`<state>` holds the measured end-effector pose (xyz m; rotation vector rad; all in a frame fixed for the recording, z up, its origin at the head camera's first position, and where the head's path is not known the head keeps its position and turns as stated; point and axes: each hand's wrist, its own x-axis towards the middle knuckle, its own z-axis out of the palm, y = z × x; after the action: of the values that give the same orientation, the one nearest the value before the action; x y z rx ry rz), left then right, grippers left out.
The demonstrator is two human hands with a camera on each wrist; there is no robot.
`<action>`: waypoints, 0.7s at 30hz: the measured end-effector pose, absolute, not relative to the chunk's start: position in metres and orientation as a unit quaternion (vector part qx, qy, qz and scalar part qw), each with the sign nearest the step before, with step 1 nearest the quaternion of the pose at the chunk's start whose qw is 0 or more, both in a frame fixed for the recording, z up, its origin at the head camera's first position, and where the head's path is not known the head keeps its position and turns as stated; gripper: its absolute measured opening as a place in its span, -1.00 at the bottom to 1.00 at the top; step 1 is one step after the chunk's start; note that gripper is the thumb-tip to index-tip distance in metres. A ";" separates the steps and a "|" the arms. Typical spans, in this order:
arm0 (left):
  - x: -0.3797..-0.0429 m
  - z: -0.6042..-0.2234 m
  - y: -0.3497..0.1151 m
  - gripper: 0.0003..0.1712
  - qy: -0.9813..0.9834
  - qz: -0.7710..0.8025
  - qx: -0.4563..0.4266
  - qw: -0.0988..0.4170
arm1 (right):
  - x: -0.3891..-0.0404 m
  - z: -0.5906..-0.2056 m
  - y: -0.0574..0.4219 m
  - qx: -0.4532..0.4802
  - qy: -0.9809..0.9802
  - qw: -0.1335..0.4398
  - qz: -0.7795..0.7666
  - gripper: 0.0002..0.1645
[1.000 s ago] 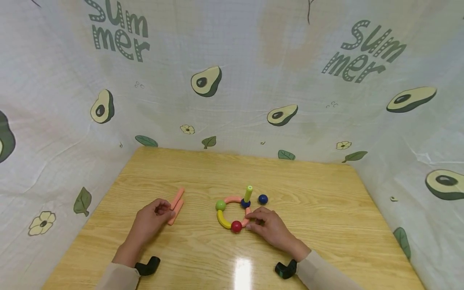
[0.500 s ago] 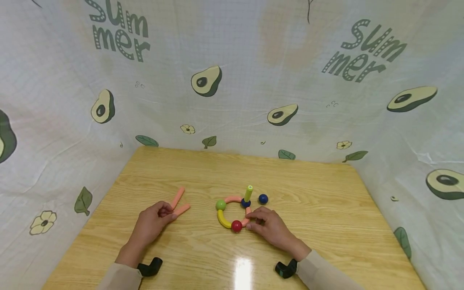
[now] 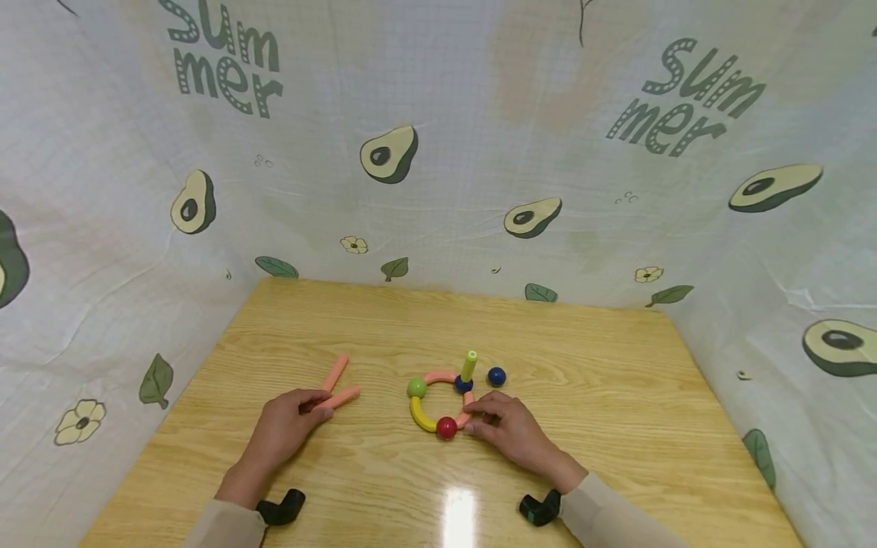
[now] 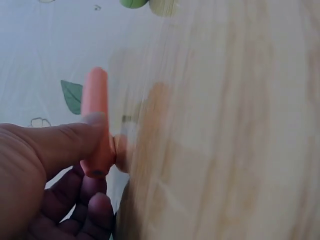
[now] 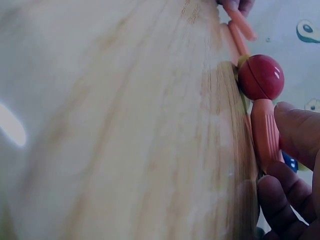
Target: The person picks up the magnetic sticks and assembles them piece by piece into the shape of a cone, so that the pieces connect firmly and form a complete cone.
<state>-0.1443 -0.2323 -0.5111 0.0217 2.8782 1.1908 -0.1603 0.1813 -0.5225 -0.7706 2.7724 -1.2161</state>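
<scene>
In the head view my left hand (image 3: 279, 428) pinches a salmon-pink rod (image 3: 346, 396) between thumb and fingers, its far end pointing right. A second pink rod (image 3: 336, 371) lies just behind it on the table. My right hand (image 3: 514, 432) pinches a pink curved piece (image 5: 265, 131) at the near right of a ring. That ring also has a red ball (image 3: 446, 428), a yellow curved piece (image 3: 422, 415), a green ball (image 3: 416, 387), another pink curve (image 3: 441, 376) and a dark blue ball (image 3: 463, 384). A yellow-green rod (image 3: 469, 366) stands up from this blue ball.
A loose dark blue ball (image 3: 496, 376) lies right of the ring. The wooden table (image 3: 582, 350) meets a pale printed cloth (image 3: 452, 167) at the back and both sides. Black wrist devices (image 3: 282, 508) are on both arms.
My left hand has picked out the nearer pink rod, swinging its far end to the right, away from the other rod. The right hand and the ring have stayed in place.
</scene>
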 end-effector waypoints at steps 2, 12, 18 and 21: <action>-0.145 -0.511 -0.233 -0.49 0.917 0.398 -0.002 0.014 | -0.160 -0.523 0.181 -0.246 0.888 0.010 -0.388 -0.65; -0.151 -0.512 -0.227 -0.44 0.881 0.473 -0.001 -0.008 | -0.161 -0.523 0.181 -0.247 0.888 0.006 -0.388 -0.65; -0.156 -0.513 -0.211 -0.46 0.871 0.490 0.020 -0.028 | -0.161 -0.524 0.180 -0.247 0.887 0.005 -0.390 -0.66; -0.159 -0.511 -0.198 -0.50 0.863 0.503 0.024 -0.031 | -0.161 -0.524 0.180 -0.247 0.887 0.005 -0.391 -0.66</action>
<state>-0.1588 -0.1984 -0.5108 0.0754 2.7677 1.6120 -0.1606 0.1805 -0.5238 -0.7735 2.7759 -1.2235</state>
